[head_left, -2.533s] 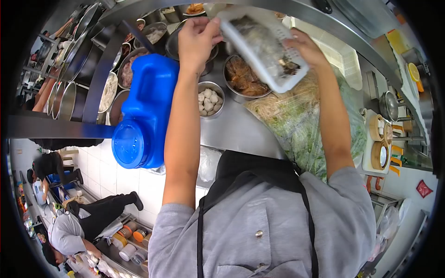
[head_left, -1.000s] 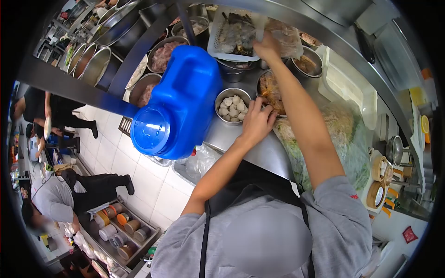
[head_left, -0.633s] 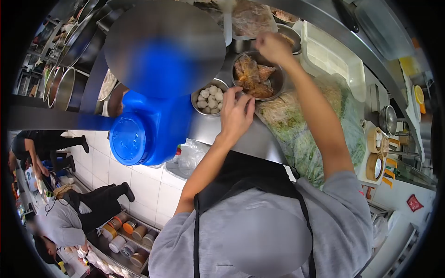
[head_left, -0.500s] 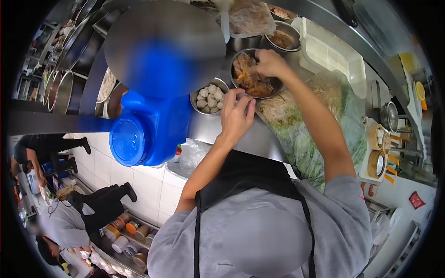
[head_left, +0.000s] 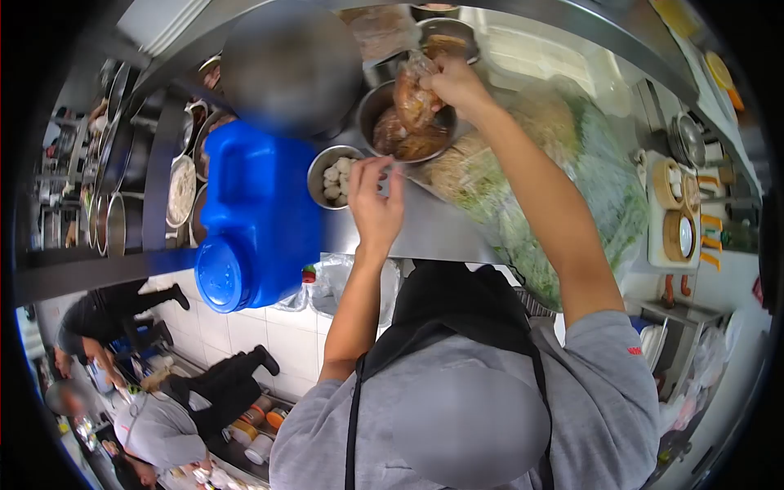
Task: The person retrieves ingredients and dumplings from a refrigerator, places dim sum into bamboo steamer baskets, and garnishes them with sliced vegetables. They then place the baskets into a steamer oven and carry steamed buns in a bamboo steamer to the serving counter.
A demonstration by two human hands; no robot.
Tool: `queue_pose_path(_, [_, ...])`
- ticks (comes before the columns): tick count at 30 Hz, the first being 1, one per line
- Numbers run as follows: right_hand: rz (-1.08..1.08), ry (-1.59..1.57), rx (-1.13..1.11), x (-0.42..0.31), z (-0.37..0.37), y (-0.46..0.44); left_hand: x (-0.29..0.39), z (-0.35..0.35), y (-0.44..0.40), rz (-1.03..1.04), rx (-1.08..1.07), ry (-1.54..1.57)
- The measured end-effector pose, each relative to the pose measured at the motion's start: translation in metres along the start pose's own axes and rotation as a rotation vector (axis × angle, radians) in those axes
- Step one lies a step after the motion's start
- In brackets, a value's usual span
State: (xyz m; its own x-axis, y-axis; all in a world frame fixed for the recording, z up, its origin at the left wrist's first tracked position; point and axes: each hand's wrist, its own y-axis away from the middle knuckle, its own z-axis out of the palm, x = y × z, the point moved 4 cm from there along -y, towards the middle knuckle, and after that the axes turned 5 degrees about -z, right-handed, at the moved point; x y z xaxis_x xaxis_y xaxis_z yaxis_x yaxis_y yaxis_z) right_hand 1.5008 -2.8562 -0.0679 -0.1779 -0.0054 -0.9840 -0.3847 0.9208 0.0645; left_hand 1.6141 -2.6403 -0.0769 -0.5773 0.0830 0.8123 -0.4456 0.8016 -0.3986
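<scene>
From here I see my right hand (head_left: 456,84) holding a bag of brown food (head_left: 415,94) over the big bowl (head_left: 378,104). My left hand (head_left: 376,208), fingers loosely apart, is by the small bowl (head_left: 318,175), near the front edge of the counter (head_left: 445,224).

No legible txt, sleeve ltrs (head_left: 634,350) incl.

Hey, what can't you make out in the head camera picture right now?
All in the head view:
- Food in the clear plastic bag held by the right hand: blurred, behind crinkled plastic.
- Number of white balls: left hand partly covers them.
- Anything behind the round grey blur.
- Red sleeve lettering: too small.
</scene>
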Motion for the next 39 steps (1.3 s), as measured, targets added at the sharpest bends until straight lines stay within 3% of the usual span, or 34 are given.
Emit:
queue_pose_path(1, [-0.051, -0.097, 0.024, -0.009, -0.015, 0.014, 0.013, 0.003, 0.0, -0.063, -0.028, 0.011])
queue_pose_path(3, [-0.167, -0.195, 0.13, -0.032, -0.051, 0.061, 0.046, 0.021, 0.006, 0.12, -0.026, 0.045])
queue_pose_path(5, [-0.138, -0.251, 0.252, -0.044, -0.084, 0.115, 0.105, 0.046, 0.014, 0.377, -0.039, -0.029])
queue_pose_path(9, [-0.289, -0.088, 0.585, -0.006, -0.176, 0.195, 0.194, 0.13, 0.055, 0.557, -0.129, 0.006])
queue_pose_path(12, [-0.19, -0.255, 0.627, 0.024, -0.249, 0.279, 0.258, 0.185, 0.108, 0.543, -0.391, 0.024])
queue_pose_path(17, [-0.316, -0.237, 0.868, 0.086, -0.373, 0.391, 0.361, 0.281, 0.205, 0.721, -0.589, -0.07])
queue_pose_path(20, [-0.115, -0.411, 0.897, 0.116, -0.426, 0.433, 0.387, 0.348, 0.244, 0.766, -0.629, -0.21])
queue_pose_path(22, [-0.057, -0.441, 0.805, 0.126, -0.455, 0.452, 0.389, 0.389, 0.255, 0.577, -0.823, -0.236])
queue_pose_path(25, [0.102, -0.478, 0.737, 0.152, -0.513, 0.479, 0.404, 0.435, 0.261, 0.562, -0.925, -0.219])
queue_pose_path(27, [0.025, 0.15, 0.789, 0.191, -0.583, 0.489, 0.42, 0.465, 0.267, 0.578, -0.953, -0.146])
queue_pose_path(29, [-0.023, 0.543, 0.924, 0.197, -0.654, 0.506, 0.437, 0.496, 0.274, 0.587, -0.998, -0.076])
queue_pose_path(31, [0.142, 1.135, 0.93, 0.204, -0.721, 0.519, 0.47, 0.528, 0.285, 0.652, -1.041, -0.019])
queue_pose_path(32, [0.149, 1.136, 0.929, 0.205, -0.748, 0.523, 0.487, 0.543, 0.288, 0.673, -1.061, 0.076])
queue_pose_path(34, [0.276, 1.702, 0.6, 0.207, -0.79, 0.516, 0.515, 0.574, 0.29, 0.678, -1.052, 0.14])
queue_pose_path(36, [0.322, 1.823, 0.486, 0.247, -0.838, 0.508, 0.536, 0.611, 0.294, 0.679, -1.038, 0.2])
queue_pose_path(37, [0.372, 1.938, 0.363, 0.268, -0.854, 0.502, 0.529, 0.643, 0.297, 0.386, -1.143, 0.311])
queue_pose_path(38, [0.545, 1.841, 0.212, 0.282, -0.868, 0.498, 0.52, 0.673, 0.303, 0.088, -1.227, 0.419])
queue_pose_path(39, [0.539, 1.839, 0.205, 0.287, -0.873, 0.493, 0.515, 0.696, 0.31, 0.082, -1.223, 0.415])
